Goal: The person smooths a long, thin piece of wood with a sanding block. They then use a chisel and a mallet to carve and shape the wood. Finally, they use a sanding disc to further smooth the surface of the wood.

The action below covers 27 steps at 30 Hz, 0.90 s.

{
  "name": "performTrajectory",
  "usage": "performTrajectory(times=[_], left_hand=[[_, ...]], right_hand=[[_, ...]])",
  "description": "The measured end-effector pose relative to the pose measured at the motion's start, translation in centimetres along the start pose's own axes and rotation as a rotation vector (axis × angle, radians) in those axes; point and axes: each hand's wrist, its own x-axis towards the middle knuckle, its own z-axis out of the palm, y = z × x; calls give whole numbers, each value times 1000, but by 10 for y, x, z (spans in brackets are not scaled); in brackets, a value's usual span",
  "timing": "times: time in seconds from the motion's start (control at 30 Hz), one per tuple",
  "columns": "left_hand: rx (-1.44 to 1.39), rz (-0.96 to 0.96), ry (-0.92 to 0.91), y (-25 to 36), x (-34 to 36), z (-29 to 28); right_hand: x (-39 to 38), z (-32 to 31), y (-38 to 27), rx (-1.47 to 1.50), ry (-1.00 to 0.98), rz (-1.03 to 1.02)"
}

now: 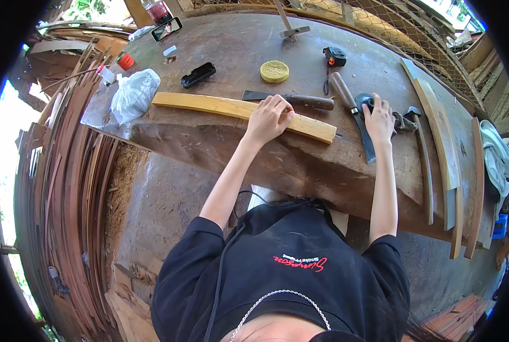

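Observation:
A long yellowish strip of wood [209,105] lies along the front part of the workbench. My left hand [270,118] rests over its middle, fingers curled in; whatever they may hold is hidden. Just behind that hand is a chisel-like blade with a wooden handle [314,102]. At the right, my right hand [381,119] has its fingers around a round black tool [365,101], whose kind I cannot make out. Beside it, toward the left, lies a broad flat blade [364,137] with its wooden handle pointing away from me.
Behind the strip are a yellow round sponge-like disc [274,72], a black case [198,74] and a tape measure [334,56]. A white plastic bag [135,94] sits at the left end. A hammer [422,154] and long boards [436,122] lie at the right.

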Motion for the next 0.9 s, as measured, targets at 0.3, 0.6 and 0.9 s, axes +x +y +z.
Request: performTrajectory(times=[0.3, 0.6, 0.9], left_hand=[[-4, 25, 59, 53, 2, 35], [49, -194, 260, 27, 3, 5], [379, -332, 395, -28, -27, -7]], right_hand=[[1, -23, -5, 193, 174, 70], [-81, -70, -69, 722, -93, -130], [-93, -33, -156, 774, -3, -322]])
